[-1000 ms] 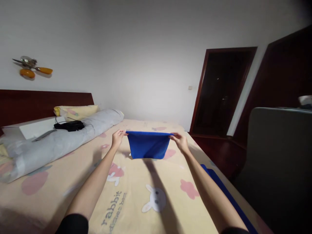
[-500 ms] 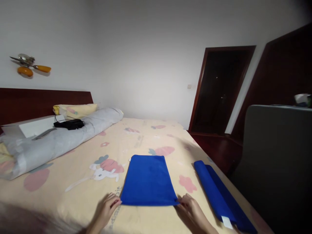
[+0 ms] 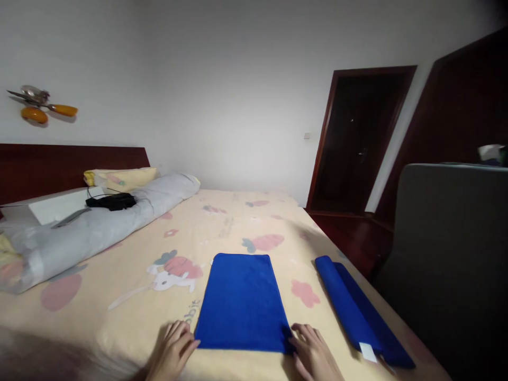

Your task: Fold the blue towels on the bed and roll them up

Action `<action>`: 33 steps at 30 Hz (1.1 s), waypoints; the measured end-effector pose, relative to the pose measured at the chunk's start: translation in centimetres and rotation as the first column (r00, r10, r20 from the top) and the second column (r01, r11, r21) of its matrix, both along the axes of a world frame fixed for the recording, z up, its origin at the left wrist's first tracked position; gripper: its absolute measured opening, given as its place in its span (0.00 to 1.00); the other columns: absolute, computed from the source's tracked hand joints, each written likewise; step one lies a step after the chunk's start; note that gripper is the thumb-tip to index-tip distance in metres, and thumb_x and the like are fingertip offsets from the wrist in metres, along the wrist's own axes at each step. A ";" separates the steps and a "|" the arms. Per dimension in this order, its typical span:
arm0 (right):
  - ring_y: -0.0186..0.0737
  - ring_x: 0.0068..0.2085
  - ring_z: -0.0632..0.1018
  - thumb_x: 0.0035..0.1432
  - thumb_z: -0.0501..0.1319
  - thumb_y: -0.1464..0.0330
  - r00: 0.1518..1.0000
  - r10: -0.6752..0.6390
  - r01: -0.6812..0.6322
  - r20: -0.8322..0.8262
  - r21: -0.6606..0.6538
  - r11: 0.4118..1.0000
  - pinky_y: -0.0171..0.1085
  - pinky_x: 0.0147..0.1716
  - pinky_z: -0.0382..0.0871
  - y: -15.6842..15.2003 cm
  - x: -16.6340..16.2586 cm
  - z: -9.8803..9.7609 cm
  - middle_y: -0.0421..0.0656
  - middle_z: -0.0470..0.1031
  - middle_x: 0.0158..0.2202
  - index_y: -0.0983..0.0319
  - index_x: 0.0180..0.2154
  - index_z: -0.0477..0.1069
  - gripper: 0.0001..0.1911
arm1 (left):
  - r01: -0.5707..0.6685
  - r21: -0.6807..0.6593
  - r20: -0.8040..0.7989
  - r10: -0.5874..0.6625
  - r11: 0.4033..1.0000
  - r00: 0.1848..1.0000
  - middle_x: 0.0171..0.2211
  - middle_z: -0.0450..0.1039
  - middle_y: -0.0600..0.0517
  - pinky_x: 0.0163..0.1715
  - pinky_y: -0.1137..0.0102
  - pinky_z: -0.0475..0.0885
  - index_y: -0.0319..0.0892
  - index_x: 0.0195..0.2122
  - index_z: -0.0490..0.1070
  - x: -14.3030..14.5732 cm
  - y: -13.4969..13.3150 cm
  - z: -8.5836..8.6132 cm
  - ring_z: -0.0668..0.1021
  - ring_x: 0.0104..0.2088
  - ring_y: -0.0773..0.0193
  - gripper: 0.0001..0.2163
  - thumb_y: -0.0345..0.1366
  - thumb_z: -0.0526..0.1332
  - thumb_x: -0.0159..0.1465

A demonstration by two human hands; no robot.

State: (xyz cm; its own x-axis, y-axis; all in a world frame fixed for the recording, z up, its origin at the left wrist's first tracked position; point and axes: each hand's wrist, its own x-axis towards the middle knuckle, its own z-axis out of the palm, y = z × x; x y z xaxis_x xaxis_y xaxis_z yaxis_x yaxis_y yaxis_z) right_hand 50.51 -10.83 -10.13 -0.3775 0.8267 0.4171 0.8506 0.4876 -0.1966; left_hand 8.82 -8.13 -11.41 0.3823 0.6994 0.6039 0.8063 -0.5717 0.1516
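A blue cloth (image 3: 242, 301), folded into a rectangle, lies flat on the bed sheet (image 3: 119, 296) printed with rabbits and carrots. My left hand (image 3: 172, 352) rests on the sheet at the cloth's near left corner, fingers stretched out and touching its edge. At the near right corner lies my right hand (image 3: 313, 355), fingers spread flat with the tips against the cloth. Neither hand lifts the cloth.
A second blue cloth (image 3: 357, 312) with a white label lies folded long near the bed's right edge. A grey rolled quilt (image 3: 99, 227), a black item (image 3: 113, 201) and a pillow sit at the headboard. A grey chair back (image 3: 448, 254) stands at the right, a dark doorway behind.
The blue cloth was held up by its top corners, then laid flat on the bed. My hands came back to its near corners and their fingers have flattened out.
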 end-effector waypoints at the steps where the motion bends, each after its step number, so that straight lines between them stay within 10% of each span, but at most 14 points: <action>1: 0.46 0.48 0.74 0.62 0.54 0.65 0.999 -0.032 0.032 -0.026 0.016 0.999 0.45 0.46 0.71 0.5 -1.2 0.0 0.50 0.72 0.51 0.60 0.46 0.75 0.15 | -0.028 0.007 0.041 0.028 1.000 0.999 0.32 0.72 0.50 0.36 0.68 0.70 0.44 0.31 0.72 1.3 0.2 0.2 0.74 0.35 0.62 0.10 0.36 0.55 0.67; 5: 0.44 0.61 0.67 0.67 0.46 0.68 0.997 -0.063 0.060 -0.049 -0.058 0.997 0.46 0.59 0.64 3.2 -8.5 -0.2 0.48 0.65 0.61 0.63 0.61 0.64 0.24 | -0.115 -0.069 0.032 0.118 0.991 0.993 0.50 0.73 0.46 0.50 0.65 0.70 0.41 0.52 0.71 8.6 2.0 0.0 0.75 0.50 0.60 0.17 0.29 0.48 0.66; 9: 0.45 0.68 0.53 0.68 0.43 0.65 0.999 -0.051 0.050 0.003 -0.232 0.971 0.49 0.65 0.54 5.1 -13.4 -0.8 0.45 0.48 0.68 0.62 0.67 0.51 0.27 | -0.148 -0.269 -0.187 0.099 0.952 0.977 0.66 0.54 0.46 0.62 0.59 0.61 0.35 0.66 0.56 13.4 4.0 -1.2 0.60 0.65 0.58 0.27 0.27 0.45 0.65; 14: 0.49 0.68 0.50 0.66 0.43 0.49 0.990 -0.137 0.143 0.043 -0.256 0.956 0.55 0.65 0.49 4.5 -9.6 -3.6 0.43 0.43 0.68 0.57 0.67 0.48 0.34 | -0.221 -0.422 -0.289 0.100 0.879 0.952 0.68 0.42 0.51 0.64 0.48 0.53 0.44 0.69 0.45 9.9 3.1 -2.2 0.52 0.68 0.55 0.28 0.49 0.40 0.71; 21: 0.51 0.68 0.49 0.63 0.44 0.44 0.961 -0.260 0.275 0.091 -0.270 0.923 0.59 0.65 0.44 2.4 -3.5 -5.2 0.46 0.43 0.68 0.61 0.67 0.46 0.40 | -0.317 -0.499 -0.361 0.139 0.806 0.922 0.68 0.39 0.53 0.63 0.41 0.44 0.48 0.69 0.42 3.8 0.6 -2.5 0.48 0.68 0.51 0.29 0.51 0.43 0.69; 28: 0.45 0.69 0.47 0.69 0.41 0.61 0.991 -0.128 0.134 0.039 -0.207 0.969 0.52 0.67 0.44 4.7 -9.0 -1.8 0.44 0.41 0.68 0.64 0.68 0.43 0.30 | -0.260 -0.320 -0.247 0.184 0.911 0.951 0.69 0.39 0.49 0.65 0.53 0.53 0.39 0.69 0.42 10.0 2.8 -1.9 0.49 0.69 0.59 0.28 0.28 0.41 0.66; 33: 0.45 0.69 0.48 0.69 0.38 0.63 0.999 -0.028 0.039 0.044 -0.291 0.956 0.49 0.67 0.46 5.3 -13.4 -1.8 0.44 0.41 0.68 0.64 0.68 0.45 0.29 | -0.194 -0.350 -0.227 0.118 0.916 0.967 0.68 0.45 0.48 0.64 0.53 0.55 0.41 0.68 0.50 14.5 4.3 -2.9 0.54 0.67 0.56 0.26 0.30 0.42 0.68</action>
